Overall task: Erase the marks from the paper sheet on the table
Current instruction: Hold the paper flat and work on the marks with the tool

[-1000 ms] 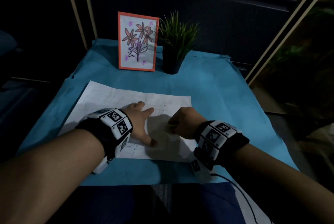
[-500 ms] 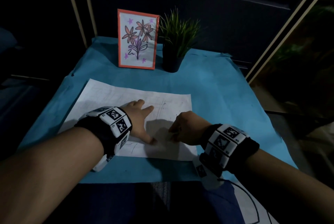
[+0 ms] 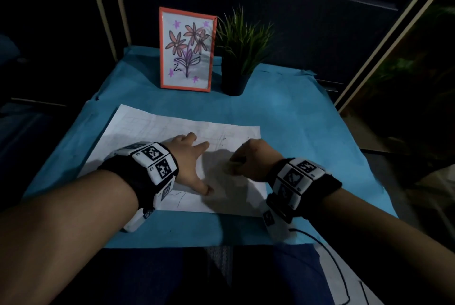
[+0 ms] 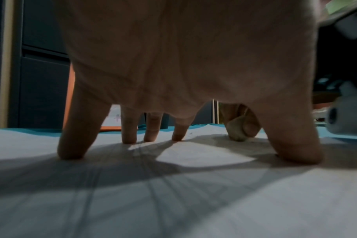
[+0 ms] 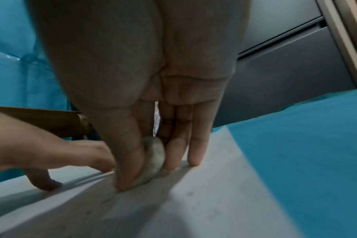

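Note:
A white paper sheet (image 3: 152, 130) with faint pencil lines lies on the blue-covered table (image 3: 295, 112). My left hand (image 3: 189, 162) presses its spread, straight fingertips (image 4: 71, 153) onto the sheet (image 4: 173, 201), holding it flat. My right hand (image 3: 248, 162) pinches a small greyish eraser (image 5: 153, 161) between thumb and fingers, its lower edge touching the paper (image 5: 214, 201) just right of the left thumb. The eraser (image 4: 237, 130) also shows in the left wrist view. A dark pencil squiggle (image 3: 181, 197) lies near the sheet's front edge, beside my left wrist.
An orange-framed flower drawing (image 3: 187, 49) and a small potted plant (image 3: 237, 51) stand at the back of the table. A black cable (image 3: 330, 253) runs off the front right corner. Dark cabinets stand behind; the room is dim.
My right hand has moved slightly away and to the right with the eraser, rubbing across the paper. The left hand has stayed pressed in place.

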### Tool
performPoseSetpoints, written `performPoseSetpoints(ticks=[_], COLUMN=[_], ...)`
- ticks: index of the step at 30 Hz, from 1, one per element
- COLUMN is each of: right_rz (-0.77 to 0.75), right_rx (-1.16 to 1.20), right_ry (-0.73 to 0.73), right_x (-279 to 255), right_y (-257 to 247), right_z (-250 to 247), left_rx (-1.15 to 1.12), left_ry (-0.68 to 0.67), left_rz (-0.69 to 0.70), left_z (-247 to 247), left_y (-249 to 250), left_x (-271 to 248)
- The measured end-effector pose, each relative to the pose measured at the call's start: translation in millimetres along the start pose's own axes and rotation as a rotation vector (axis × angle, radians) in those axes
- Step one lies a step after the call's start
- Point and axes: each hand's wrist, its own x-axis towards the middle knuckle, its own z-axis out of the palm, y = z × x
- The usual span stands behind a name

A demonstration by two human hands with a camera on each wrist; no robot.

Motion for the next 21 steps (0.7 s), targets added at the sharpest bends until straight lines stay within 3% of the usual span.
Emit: performPoseSetpoints(ticks=[3, 8, 14, 21], right_rz=[0.001, -0.066, 0.018, 0.041], right_rx=[-0.022, -0.033, 0.023, 0.027], right_ry=[0.013, -0.093, 0.114, 0.112], right_x=[5, -5, 28, 58], right_y=[-3, -3, 16, 15], right_z=[-2, 5, -13, -20], left_rx=[0.001, 0.012, -0.001, -0.003], left_ry=[0.014, 0.009, -0.015, 0.011], left_rz=[0.007, 0.012, 0.027, 0.085], left_z=[-1, -1, -10, -26], left_y=[0, 0, -4, -2], left_x=[-1, 1, 3, 22])
